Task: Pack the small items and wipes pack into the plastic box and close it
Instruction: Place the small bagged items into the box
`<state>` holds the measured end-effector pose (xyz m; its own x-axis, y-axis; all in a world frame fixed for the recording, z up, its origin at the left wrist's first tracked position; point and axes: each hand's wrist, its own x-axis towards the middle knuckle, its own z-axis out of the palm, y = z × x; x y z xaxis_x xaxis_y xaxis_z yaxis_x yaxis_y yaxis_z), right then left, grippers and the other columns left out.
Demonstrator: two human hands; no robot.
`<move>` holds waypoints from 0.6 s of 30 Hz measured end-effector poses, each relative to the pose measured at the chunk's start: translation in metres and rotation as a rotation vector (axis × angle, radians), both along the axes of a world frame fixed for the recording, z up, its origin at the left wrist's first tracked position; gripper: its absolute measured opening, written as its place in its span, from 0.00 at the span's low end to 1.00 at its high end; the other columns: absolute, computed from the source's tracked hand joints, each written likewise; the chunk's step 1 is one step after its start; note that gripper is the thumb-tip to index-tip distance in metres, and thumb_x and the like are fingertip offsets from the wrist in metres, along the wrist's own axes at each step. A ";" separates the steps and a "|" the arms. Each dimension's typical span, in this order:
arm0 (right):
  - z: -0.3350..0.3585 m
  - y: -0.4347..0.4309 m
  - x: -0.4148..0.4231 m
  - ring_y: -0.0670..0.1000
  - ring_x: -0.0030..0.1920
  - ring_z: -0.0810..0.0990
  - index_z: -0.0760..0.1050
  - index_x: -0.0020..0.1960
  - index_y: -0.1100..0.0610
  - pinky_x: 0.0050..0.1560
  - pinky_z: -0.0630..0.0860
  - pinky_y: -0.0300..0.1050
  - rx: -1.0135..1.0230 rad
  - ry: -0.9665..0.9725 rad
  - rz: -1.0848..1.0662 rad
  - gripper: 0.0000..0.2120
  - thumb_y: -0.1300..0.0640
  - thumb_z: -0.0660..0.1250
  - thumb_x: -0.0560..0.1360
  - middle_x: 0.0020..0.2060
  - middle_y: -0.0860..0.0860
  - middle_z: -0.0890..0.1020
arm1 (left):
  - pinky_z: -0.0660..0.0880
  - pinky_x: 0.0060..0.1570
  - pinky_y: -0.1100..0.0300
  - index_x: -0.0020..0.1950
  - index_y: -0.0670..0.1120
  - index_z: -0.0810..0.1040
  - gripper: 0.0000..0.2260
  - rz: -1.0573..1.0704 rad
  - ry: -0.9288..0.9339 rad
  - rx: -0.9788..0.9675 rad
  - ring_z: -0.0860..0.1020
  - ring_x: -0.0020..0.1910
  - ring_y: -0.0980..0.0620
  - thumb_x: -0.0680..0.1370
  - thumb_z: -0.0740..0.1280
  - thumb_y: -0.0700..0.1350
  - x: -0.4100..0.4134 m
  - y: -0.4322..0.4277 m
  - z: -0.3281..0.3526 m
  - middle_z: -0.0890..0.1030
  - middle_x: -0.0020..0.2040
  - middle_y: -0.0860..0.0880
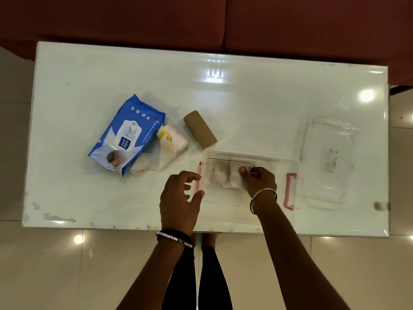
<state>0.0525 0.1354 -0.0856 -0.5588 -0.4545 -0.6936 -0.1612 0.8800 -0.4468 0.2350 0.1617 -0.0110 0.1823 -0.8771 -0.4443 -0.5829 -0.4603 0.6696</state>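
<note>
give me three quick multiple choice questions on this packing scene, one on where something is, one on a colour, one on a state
1. Where is the cardboard tube?
A. inside the plastic box
B. on the table between the white cloth bundle and the box
C. on the floor

2. What colour is the wipes pack?
A. blue and white
B. green
C. red

3. What state is the plastic box in?
A. closed and latched
B. open, its clear lid set aside
C. upside down

Answers:
1 B: the tube lies on the table, right of the white cloth bundle and just beyond the box's far left corner.
2 A: the pack is blue with a white label.
3 B: the right hand reaches into the box while the clear lid lies to its right.
</note>
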 end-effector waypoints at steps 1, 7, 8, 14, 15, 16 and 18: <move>-0.001 0.000 0.001 0.56 0.53 0.82 0.80 0.56 0.56 0.54 0.73 0.44 0.000 0.021 0.012 0.19 0.45 0.73 0.72 0.50 0.53 0.85 | 0.75 0.40 0.67 0.53 0.50 0.78 0.14 -0.002 0.024 0.017 0.78 0.44 0.55 0.70 0.75 0.39 0.000 0.001 -0.001 0.78 0.50 0.53; 0.027 0.009 0.001 0.56 0.54 0.80 0.77 0.58 0.57 0.51 0.72 0.44 0.048 0.241 0.226 0.24 0.40 0.70 0.72 0.53 0.54 0.83 | 0.72 0.35 0.77 0.46 0.51 0.79 0.08 0.058 0.129 0.041 0.80 0.40 0.61 0.72 0.73 0.39 0.008 -0.002 -0.004 0.81 0.44 0.59; 0.036 0.009 0.001 0.54 0.52 0.81 0.78 0.55 0.55 0.47 0.70 0.42 0.019 0.339 0.283 0.19 0.42 0.70 0.72 0.49 0.52 0.83 | 0.72 0.36 0.77 0.46 0.51 0.80 0.07 0.078 0.136 0.030 0.80 0.41 0.64 0.73 0.72 0.39 0.012 -0.004 -0.004 0.82 0.42 0.59; 0.082 -0.022 0.031 0.47 0.35 0.79 0.76 0.40 0.54 0.36 0.70 0.36 -0.538 0.486 0.440 0.07 0.53 0.71 0.74 0.32 0.45 0.80 | 0.75 0.39 0.74 0.48 0.50 0.80 0.05 0.189 0.066 -0.077 0.79 0.42 0.64 0.75 0.71 0.42 0.036 -0.027 -0.009 0.82 0.42 0.57; 0.083 -0.032 0.038 0.47 0.36 0.79 0.77 0.40 0.55 0.38 0.73 0.40 -0.583 0.466 0.480 0.07 0.54 0.70 0.74 0.33 0.46 0.81 | 0.76 0.41 0.71 0.49 0.48 0.80 0.05 0.205 0.046 -0.107 0.80 0.42 0.61 0.75 0.71 0.42 0.039 -0.034 -0.010 0.82 0.44 0.55; 0.081 -0.043 0.046 0.48 0.37 0.80 0.77 0.40 0.55 0.40 0.74 0.43 -0.609 0.449 0.518 0.07 0.54 0.70 0.74 0.34 0.46 0.82 | 0.78 0.43 0.65 0.51 0.47 0.80 0.06 0.214 0.022 -0.136 0.80 0.44 0.59 0.74 0.71 0.43 0.043 -0.041 -0.011 0.83 0.46 0.52; 0.073 -0.068 0.060 0.50 0.40 0.80 0.77 0.42 0.56 0.44 0.73 0.45 -0.594 0.405 0.610 0.06 0.55 0.68 0.75 0.36 0.45 0.81 | 0.77 0.49 0.58 0.55 0.45 0.79 0.11 0.203 -0.033 -0.170 0.79 0.50 0.53 0.74 0.72 0.45 0.046 -0.057 -0.012 0.82 0.51 0.49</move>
